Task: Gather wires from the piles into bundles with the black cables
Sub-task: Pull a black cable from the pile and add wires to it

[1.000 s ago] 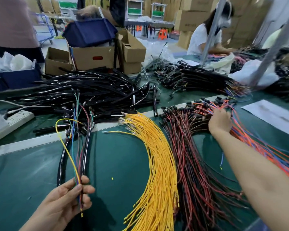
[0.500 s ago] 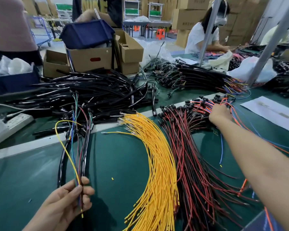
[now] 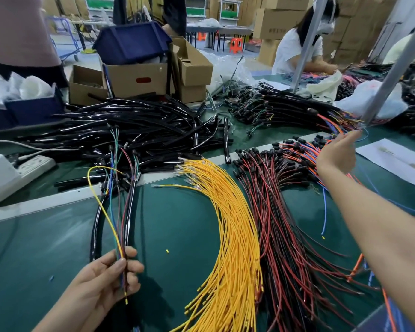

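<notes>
My left hand (image 3: 106,279) grips a bundle (image 3: 115,207) of black cables with yellow, blue, green and red wires, held upright near the table's front. My right hand (image 3: 338,154) is raised over the orange and blue wire pile (image 3: 304,154) at the right, pinching a thin blue wire (image 3: 374,185) that trails back toward me. A fan of yellow wires (image 3: 230,224) lies in the middle, with red and black wires (image 3: 280,224) beside it. A heap of black cables (image 3: 134,125) lies behind.
Cardboard boxes (image 3: 134,77) and a blue bin (image 3: 132,41) stand at the back. A white power strip (image 3: 31,166) sits at the left. A white paper sheet (image 3: 398,159) lies at the right. A metal post (image 3: 398,65) rises there. Another person (image 3: 300,46) works across the table.
My right hand has lifted off the orange and blue pile and moved up and right, drawing a blue wire out. My left hand still holds the bundle in place.
</notes>
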